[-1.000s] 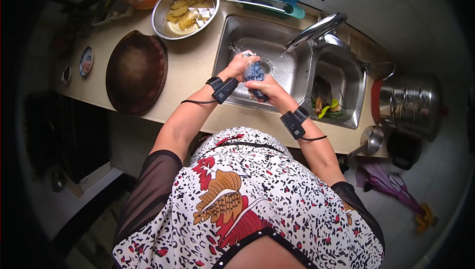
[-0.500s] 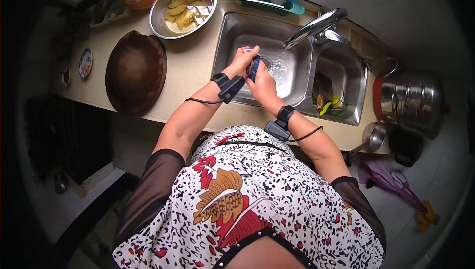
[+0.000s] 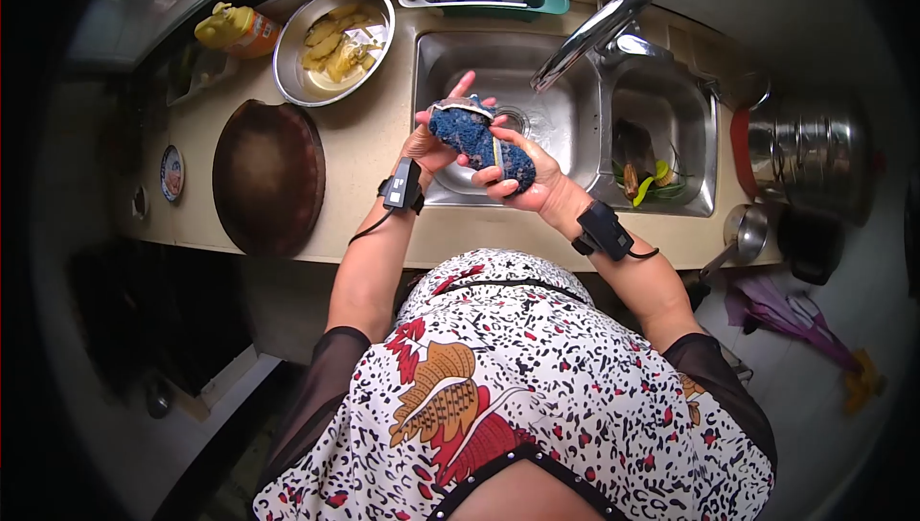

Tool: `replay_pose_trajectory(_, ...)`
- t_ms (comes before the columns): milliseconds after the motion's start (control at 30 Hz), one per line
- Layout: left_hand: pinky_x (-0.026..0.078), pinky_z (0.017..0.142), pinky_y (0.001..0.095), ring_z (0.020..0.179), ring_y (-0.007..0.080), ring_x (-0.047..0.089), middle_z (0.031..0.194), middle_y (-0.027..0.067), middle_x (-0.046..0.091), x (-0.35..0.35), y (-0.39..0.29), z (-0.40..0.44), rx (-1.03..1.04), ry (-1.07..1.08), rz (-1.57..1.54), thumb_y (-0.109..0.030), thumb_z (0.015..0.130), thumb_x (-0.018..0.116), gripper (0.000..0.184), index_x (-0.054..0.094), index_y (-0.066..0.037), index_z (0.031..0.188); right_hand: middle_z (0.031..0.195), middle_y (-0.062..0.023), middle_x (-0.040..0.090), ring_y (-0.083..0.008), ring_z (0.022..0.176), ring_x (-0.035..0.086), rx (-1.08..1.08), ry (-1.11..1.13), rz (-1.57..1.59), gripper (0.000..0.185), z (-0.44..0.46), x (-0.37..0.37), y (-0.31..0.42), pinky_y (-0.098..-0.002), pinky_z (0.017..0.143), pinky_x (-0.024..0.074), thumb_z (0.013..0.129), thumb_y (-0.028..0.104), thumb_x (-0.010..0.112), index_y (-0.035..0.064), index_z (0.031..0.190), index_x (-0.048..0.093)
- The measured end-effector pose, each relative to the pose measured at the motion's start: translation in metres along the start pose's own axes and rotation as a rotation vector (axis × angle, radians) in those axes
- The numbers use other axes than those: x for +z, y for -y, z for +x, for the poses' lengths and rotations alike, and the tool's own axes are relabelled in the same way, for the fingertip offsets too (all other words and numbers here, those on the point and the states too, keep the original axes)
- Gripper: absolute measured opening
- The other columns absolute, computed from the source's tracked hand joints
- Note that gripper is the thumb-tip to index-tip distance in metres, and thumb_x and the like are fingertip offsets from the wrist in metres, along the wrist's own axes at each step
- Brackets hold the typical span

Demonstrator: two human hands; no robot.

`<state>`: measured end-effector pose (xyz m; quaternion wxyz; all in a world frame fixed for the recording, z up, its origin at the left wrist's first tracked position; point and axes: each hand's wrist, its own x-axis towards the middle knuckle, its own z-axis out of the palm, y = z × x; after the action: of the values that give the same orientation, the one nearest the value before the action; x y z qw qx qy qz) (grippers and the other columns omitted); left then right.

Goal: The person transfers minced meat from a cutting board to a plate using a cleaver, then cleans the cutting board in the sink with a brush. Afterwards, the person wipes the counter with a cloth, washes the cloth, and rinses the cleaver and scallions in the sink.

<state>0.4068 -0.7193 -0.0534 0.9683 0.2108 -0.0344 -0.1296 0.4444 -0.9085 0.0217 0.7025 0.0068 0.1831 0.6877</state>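
A dark blue, textured scrubbing cloth with a pale edge band (image 3: 465, 130) is spread across both palms, over the near part of the large sink basin (image 3: 565, 118). My left hand (image 3: 428, 149) holds its left end, with some fingers stretched out past it. On the right end my right hand (image 3: 543, 176) has its fingers curled round the cloth. Behind them the chrome faucet (image 3: 589, 39) points down into the basin, and no stream of water shows under it.
A metal bowl (image 3: 381, 53) of peeled yellow pieces in water and a round dark board (image 3: 268, 179) are on the left. The small basin (image 3: 707, 197) holds scraps. A steel pot (image 3: 800, 157) and a ladle (image 3: 747, 230) are at the right.
The blue cloth was squeezed, then folded between my hands; now it is opened out across them. Both hands have turned palm up and come nearer to me.
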Motion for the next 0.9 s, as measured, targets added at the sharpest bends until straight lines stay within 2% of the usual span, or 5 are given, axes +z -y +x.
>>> replay_pose_trajectory(200, 0.038, 0.098, 0.059, 0.124, 0.0482, 0.038, 0.136, 0.0213, 0.04, 0.026, 0.009, 0.009, 0.124, 0.157, -0.016, -0.05, 0.062, 0.08, 0.076, 0.052, -0.023, 0.127, 0.1, -0.0156, 0.05, -0.0109, 0.063, 0.047, -0.016, 0.021, 0.271, 0.044, -0.002, -0.003, -0.011, -0.0193, 0.038, 0.0385, 0.091, 0.031, 0.053, -0.0037, 0.116, 0.042)
replay_pose_trajectory(333, 0.052, 0.081, 0.0386, 0.095, 0.0264, 0.06, 0.097, 0.0098, 0.059, 0.046, -0.006, 0.015, -0.084, -0.153, 0.219, -0.016, 0.079, 0.072, 0.018, 0.056, -0.009, 0.081, 0.096, -0.0131, 0.052, -0.0091, 0.06, 0.048, -0.056, -0.066, -0.003, 0.04, -0.009, -0.005, -0.004, -0.0184, 0.037, 0.0372, 0.088, 0.025, 0.059, -0.003, 0.112, 0.045)
replay_pose_trajectory(600, 0.044, 0.054, 0.0235, 0.06, 0.0062, 0.051, 0.067, -0.0025, 0.054, 0.044, 0.013, 0.032, -0.006, -0.522, 0.64, -0.011, 0.082, 0.069, 0.016, 0.056, -0.008, 0.072, 0.067, -0.0028, 0.057, -0.0082, 0.051, 0.054, -0.38, -0.674, -1.205, 0.019, 0.012, -0.02, 0.005, -0.0204, 0.034, 0.0376, 0.073, 0.015, 0.07, 0.0039, 0.081, 0.058)
replay_pose_trajectory(767, 0.039, 0.051, 0.0263, 0.056, 0.0059, 0.044, 0.066, -0.003, 0.053, 0.001, 0.038, 0.04, 0.094, -0.801, 0.847, -0.008, 0.081, 0.066, 0.014, 0.056, -0.005, 0.072, 0.077, -0.0249, 0.065, -0.0361, 0.077, 0.066, -0.702, -0.983, -1.777, 0.029, 0.037, -0.049, 0.011, -0.0391, 0.072, 0.0516, 0.061, 0.018, 0.072, -0.0057, 0.074, 0.061)
replay_pose_trajectory(900, 0.042, 0.053, 0.0307, 0.057, 0.0101, 0.049, 0.069, 0.0019, 0.057, -0.011, 0.051, 0.045, 0.152, -1.073, 0.818, -0.015, 0.081, 0.069, 0.019, 0.056, -0.003, 0.076, 0.079, -0.0259, 0.063, -0.0386, 0.078, 0.065, -0.603, -1.115, -2.003, 0.057, 0.047, -0.063, 0.013, -0.0447, 0.072, 0.0526, 0.068, 0.018, 0.073, -0.0057, 0.112, 0.044)
